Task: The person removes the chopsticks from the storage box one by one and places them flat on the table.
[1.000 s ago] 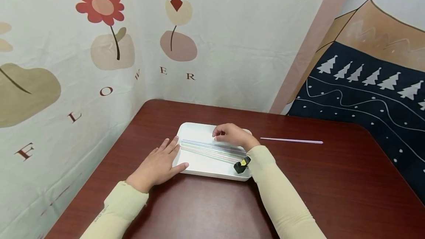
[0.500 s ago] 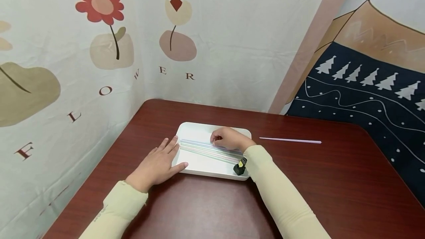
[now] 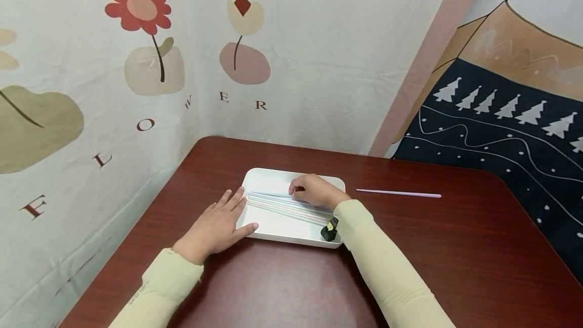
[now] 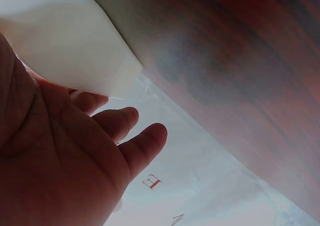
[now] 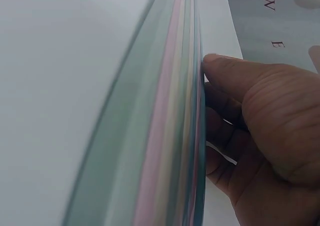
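Note:
A white tray [image 3: 291, 241] holds several pastel drinking straws [image 3: 278, 207] lying side by side. Across its left rim rests my left hand [image 3: 218, 229], fingers straight and spread. The left wrist view shows that hand's palm side [image 4: 60, 146] against the tray's outer wall [image 4: 75, 40]. Over the far side of the row, my right hand [image 3: 316, 190] has curled fingers. Up close in the right wrist view, its thumb and fingers pinch the outermost blue straw [image 5: 202, 186]. The straws' right portion is partly hidden behind the hand and sleeve in the head view.
One purple straw [image 3: 398, 193] lies alone on the dark red table [image 3: 282, 282], right of the tray. A black wrist camera [image 3: 329, 230] hangs low over the tray's right corner. Printed white cloth [image 3: 319, 75] borders the table behind and at left.
My right hand has come down from above the tray onto the far straws, shifting slightly left, and its fingers have closed in. My left hand stays on the rim.

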A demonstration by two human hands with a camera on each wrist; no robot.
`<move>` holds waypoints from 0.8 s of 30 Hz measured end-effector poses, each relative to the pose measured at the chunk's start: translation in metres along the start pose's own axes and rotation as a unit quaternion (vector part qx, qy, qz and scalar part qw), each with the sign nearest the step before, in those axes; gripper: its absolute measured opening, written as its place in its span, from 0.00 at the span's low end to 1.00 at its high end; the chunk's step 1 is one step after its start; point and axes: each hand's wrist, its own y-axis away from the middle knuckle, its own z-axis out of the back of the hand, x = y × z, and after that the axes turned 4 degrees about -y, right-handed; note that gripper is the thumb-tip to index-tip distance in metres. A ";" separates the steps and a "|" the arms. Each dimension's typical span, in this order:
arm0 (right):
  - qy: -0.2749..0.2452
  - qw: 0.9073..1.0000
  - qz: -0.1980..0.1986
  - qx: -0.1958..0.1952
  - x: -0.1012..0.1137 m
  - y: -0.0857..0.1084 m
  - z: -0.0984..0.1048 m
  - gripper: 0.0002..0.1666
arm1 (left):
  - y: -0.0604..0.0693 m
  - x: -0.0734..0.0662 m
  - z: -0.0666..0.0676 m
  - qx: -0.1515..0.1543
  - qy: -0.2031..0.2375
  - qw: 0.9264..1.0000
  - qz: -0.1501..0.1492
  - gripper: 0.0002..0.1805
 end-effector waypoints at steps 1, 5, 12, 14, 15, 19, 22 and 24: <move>0.002 1.000 -0.001 -0.001 0.000 0.000 0.000 0.08 | 0.000 0.000 0.000 0.000 0.000 1.000 0.000 0.46; 0.018 1.000 0.007 -0.002 -0.001 -0.003 -0.003 0.08 | -0.001 0.001 -0.001 0.000 -0.001 1.000 0.001 0.46; 0.035 0.999 0.016 -0.005 -0.002 -0.006 -0.006 0.09 | -0.001 0.000 -0.002 -0.001 -0.005 1.000 -0.001 0.46; 0.037 0.999 0.019 -0.006 -0.002 -0.005 -0.006 0.10 | -0.001 0.000 -0.001 -0.001 -0.005 1.000 -0.002 0.46; 0.036 0.999 0.020 -0.006 -0.002 -0.005 -0.006 0.10 | -0.001 -0.001 -0.001 0.000 -0.004 1.000 -0.001 0.46; 0.030 0.999 0.006 -0.009 0.000 -0.002 -0.004 0.09 | -0.001 -0.001 -0.001 0.003 -0.003 1.000 -0.001 0.46; 0.018 1.000 -0.008 -0.020 0.004 -0.001 0.000 0.07 | -0.001 0.000 -0.001 0.004 -0.003 1.000 0.000 0.46; 0.011 0.999 -0.009 -0.029 0.006 0.001 0.004 0.07 | 0.000 0.000 0.000 0.003 -0.002 1.000 0.000 0.45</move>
